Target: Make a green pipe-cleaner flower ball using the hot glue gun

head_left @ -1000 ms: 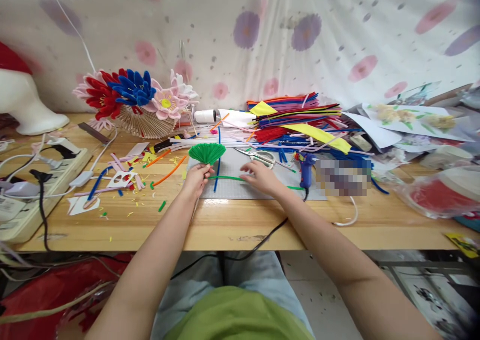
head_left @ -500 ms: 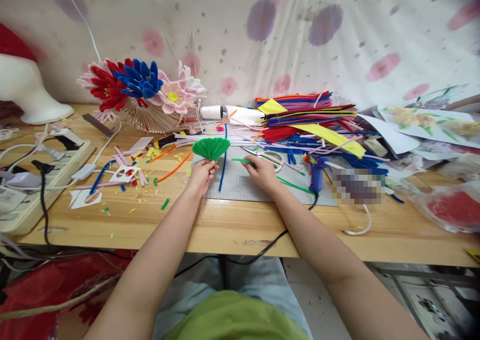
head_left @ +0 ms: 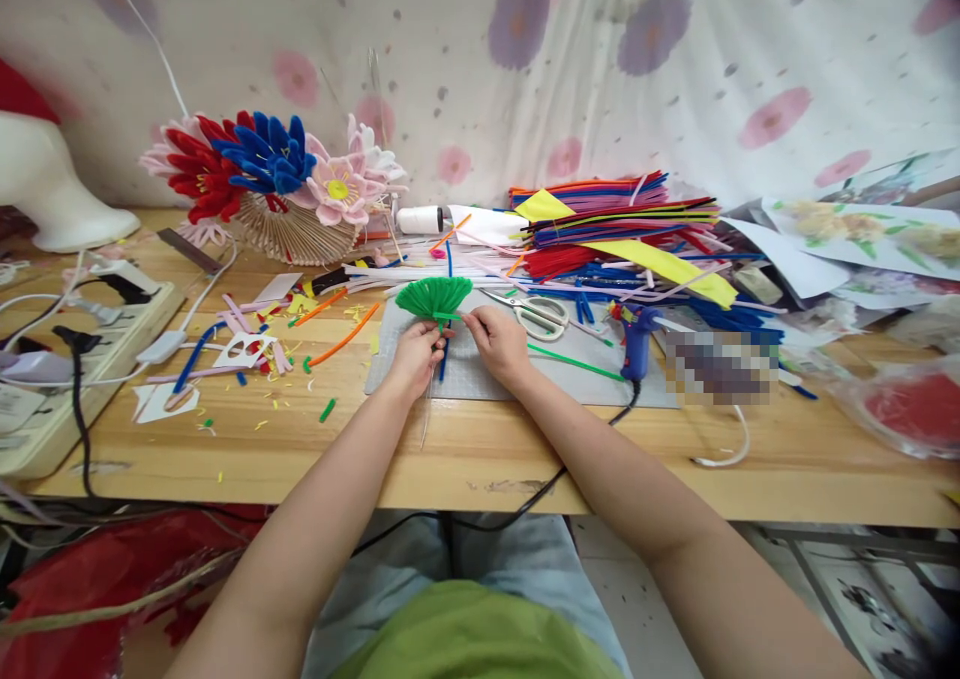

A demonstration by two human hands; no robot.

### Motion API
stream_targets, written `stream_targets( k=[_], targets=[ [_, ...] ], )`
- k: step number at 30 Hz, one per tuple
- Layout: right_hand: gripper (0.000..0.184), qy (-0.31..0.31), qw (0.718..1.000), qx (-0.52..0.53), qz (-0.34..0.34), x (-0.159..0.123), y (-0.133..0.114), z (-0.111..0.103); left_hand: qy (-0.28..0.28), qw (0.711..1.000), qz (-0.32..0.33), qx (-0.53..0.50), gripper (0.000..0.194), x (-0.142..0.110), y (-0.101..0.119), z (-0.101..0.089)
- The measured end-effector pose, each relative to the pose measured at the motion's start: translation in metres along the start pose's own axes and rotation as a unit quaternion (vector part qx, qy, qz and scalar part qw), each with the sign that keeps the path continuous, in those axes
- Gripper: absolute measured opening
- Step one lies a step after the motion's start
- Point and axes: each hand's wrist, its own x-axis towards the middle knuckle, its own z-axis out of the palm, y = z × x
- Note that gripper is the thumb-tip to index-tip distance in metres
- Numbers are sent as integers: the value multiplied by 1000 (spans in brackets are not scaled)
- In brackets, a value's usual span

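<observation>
My left hand is closed around the base of a green fan-shaped pipe-cleaner piece, holding it upright over a grey mat. A thin wire stem hangs below that hand. My right hand pinches one end of a long green pipe cleaner and presses it against the base of the fan, just under the green fringe. The rest of the pipe cleaner trails right across the mat. The two hands nearly touch.
Scissors and a blue glue gun lie right of my hands. A pile of coloured pipe cleaners sits behind them. A flower-decorated fan stands at the back left, a power strip at far left. Cut scraps litter the wooden table.
My right hand picked up the long green pipe cleaner from the mat and brought its end left to the base of the green fan. The left hand kept holding the fan.
</observation>
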Motion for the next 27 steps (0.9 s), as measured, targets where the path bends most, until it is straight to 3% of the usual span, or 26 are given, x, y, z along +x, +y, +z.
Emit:
stream_targets(
  k=[5, 13, 27],
  targets=[
    [42, 1, 1000, 2, -2, 1, 5, 1, -10, 1000, 13, -8, 11, 0, -1, 0],
    [34, -1, 1000, -19, -1, 0, -2, 0, 20, 999, 20, 18, 25, -4, -1, 2],
    [35, 8, 1000, -13, -12, 2, -5, -1, 16, 1000, 0, 1, 18, -6, 1, 4]
  ],
)
